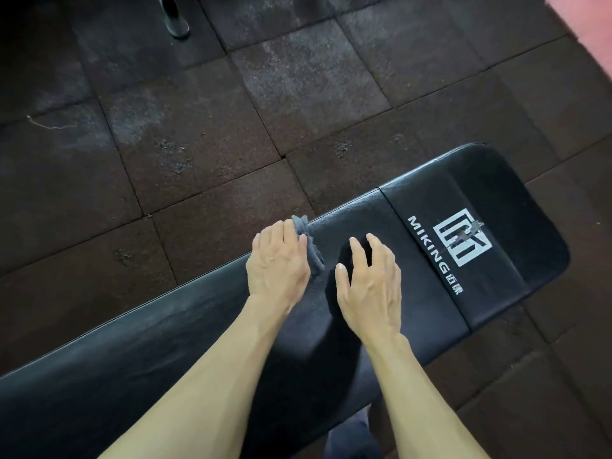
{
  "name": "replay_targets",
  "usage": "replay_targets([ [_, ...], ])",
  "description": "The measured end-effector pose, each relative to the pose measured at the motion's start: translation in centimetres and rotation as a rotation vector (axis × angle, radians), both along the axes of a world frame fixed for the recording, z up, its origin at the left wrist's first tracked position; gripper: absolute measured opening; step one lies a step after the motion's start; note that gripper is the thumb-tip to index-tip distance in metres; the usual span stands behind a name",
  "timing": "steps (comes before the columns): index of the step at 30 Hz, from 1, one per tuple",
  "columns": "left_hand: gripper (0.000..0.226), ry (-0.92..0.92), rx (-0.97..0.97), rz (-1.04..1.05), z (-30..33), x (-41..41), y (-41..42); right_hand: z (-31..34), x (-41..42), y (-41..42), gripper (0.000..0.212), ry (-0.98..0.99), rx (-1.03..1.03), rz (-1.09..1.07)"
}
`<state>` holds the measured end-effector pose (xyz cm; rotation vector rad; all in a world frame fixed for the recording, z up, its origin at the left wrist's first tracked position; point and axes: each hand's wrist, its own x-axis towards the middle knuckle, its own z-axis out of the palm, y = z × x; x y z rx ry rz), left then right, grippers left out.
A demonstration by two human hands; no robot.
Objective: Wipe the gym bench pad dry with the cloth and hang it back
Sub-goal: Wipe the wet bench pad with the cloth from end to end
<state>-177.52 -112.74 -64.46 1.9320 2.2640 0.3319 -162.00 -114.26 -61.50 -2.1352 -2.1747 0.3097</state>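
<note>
A long black gym bench pad point(165, 342) runs from the lower left to the right, with a white MIKING logo point(460, 240) near its far end. A small grey cloth point(309, 246) lies bunched on the pad's far edge. My left hand point(278, 266) rests on the cloth with its fingers curled over it. Just to the right, my right hand point(367, 279) hovers over the pad with its fingers spread and nothing in it. Most of the cloth is hidden under my left hand.
Dark rubber floor tiles point(231, 127) surround the bench. A grey slipper point(174, 14) lies at the top left. A pink surface point(586, 24) shows at the top right corner. My dark trouser leg point(351, 435) is below the bench.
</note>
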Motion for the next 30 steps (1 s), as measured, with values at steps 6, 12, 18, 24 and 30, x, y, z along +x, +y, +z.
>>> replay_targets([
  [6,0.029,-0.048,0.021,-0.094,-0.1,5.0,4.9,0.3,4.1,2.2,0.050,-0.006,-0.004,-0.042],
  [12,0.037,-0.099,0.022,-0.154,0.6,11.2,9.5,0.1,9.1,4.2,0.051,-0.034,0.007,-0.056],
  [18,0.037,-0.215,-0.079,0.060,1.1,12.4,8.9,0.0,11.7,5.4,0.052,-0.018,-0.017,-0.059],
  [24,0.030,-0.425,-0.061,0.119,1.8,16.1,12.8,0.0,13.9,6.2,0.060,-0.003,-0.001,-0.094],
  [30,0.029,-0.318,-0.106,-0.054,1.9,20.4,17.4,-0.4,17.0,8.1,0.053,0.009,0.032,-0.177],
])
